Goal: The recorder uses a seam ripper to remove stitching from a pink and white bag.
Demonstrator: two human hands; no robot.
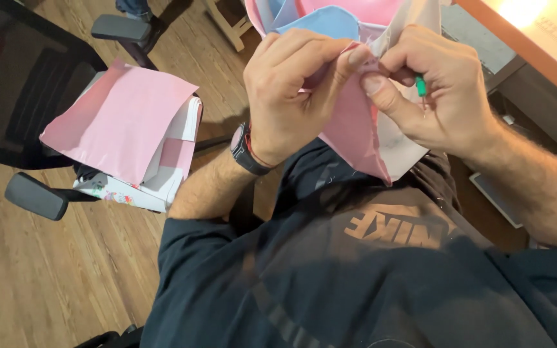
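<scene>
While the head view looks straight down, the left hand [291, 90] pinches the edge of a soft pink fabric piece with a pointed lower corner [349, 138], thumb and forefinger pressed together on its seam. The right hand [439, 90] meets it there, fingertips closed on the same edge, with a small green-headed pin [421, 86] tucked between its fingers. The fabric hangs between both hands, above the lap; a pale cream layer [398, 145] lies against it on the right-hand side, and a light blue fabric panel [320, 22] sits just above the left hand. By my reading the layers are lined up and gripped, but the pin is not yet through them, so the joining is at an early stage. Containers: none in view. Well off to the left of the left hand, a black office chair [37, 96] carries a pink sheet [120, 119] over white sheets [185, 122].
</scene>
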